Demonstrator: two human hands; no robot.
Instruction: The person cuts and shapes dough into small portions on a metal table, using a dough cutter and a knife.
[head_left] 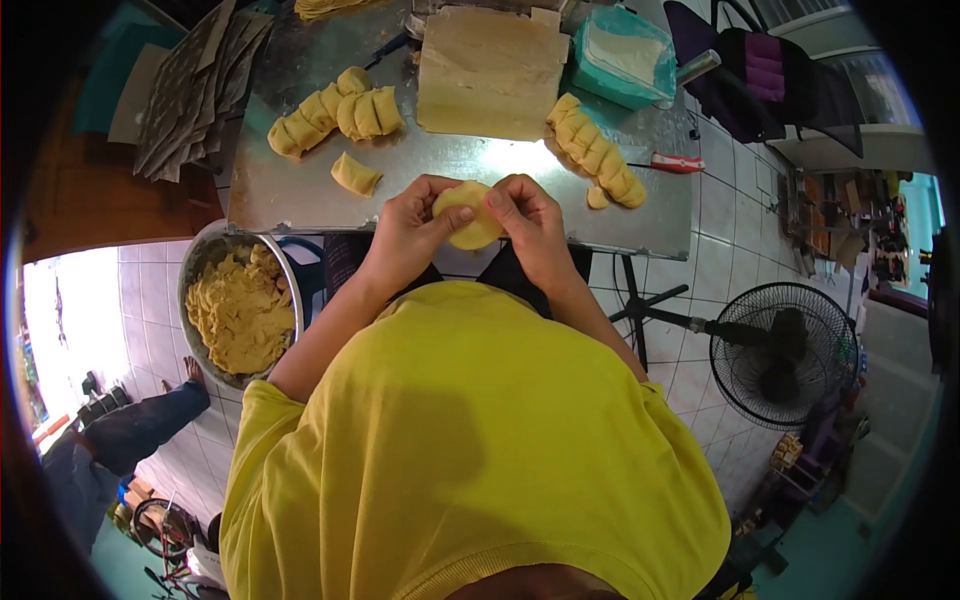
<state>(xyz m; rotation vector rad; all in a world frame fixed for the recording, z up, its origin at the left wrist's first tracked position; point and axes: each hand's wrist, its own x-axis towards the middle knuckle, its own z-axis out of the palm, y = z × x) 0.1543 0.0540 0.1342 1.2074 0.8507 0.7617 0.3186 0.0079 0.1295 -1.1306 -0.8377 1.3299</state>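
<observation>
A flat round piece of yellow dough [474,230] is held between my two hands, above the front edge of the metal table [440,158]. My left hand [418,222] pinches its left side, thumb on top. On its right side, my right hand [530,222] grips the rim between thumb and fingers. One loose dough piece [356,175] lies to the left of my hands. Behind it are cut dough rolls [335,110]. Another sliced dough roll [597,152] lies to the right, with a small lump at its near end.
A brownish board [490,75] and a teal container of white powder [625,60] stand at the back. A red-handled tool [678,162] lies at the right edge. Below left is a bowl of dough [240,310]; a fan [783,355] stands right. Another person's leg [150,430] shows left.
</observation>
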